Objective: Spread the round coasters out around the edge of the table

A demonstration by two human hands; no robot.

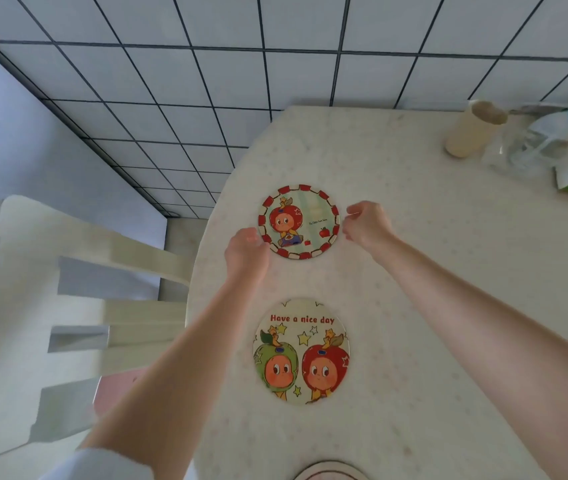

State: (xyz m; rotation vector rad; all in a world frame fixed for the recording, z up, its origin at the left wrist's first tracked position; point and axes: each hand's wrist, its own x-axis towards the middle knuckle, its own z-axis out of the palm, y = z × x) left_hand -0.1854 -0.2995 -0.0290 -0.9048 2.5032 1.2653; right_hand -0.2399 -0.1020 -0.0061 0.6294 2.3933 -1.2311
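Far left of frame: pale wooden chair (78,292) pushed up beside the table, tiled floor (178,98) behind it across the top.

Left of centre: left hand (246,254) at the lower-left rim of the red-bordered coaster (299,221), fingers curled toward the edge; fingertips look to touch or just overlap the rim, actual grip cannot be told. Bare forearm runs down to a white sleeve (102,467) at lower left.

Centre: red-bordered coaster lies flat on the speckled cream table (431,289), near the table's left edge, apple-head cartoon figure on it. Below it, lower centre, the "Have a nice day" coaster (301,351) lies flat too, apart from the first, also near the left edge, under the gap between the forearms. At the bottom edge, a sliver of a third round coaster (331,472), mostly cut off.

Right of centre: right hand (367,223) just beside the red-bordered coaster's right rim, fingers bent loosely inward, thumb and fingers slightly apart, holding nothing; contact with the rim unclear.

Upper right: beige cup (473,129) upright, clear crinkled plastic packaging (532,147) beside it, well apart from the coasters.
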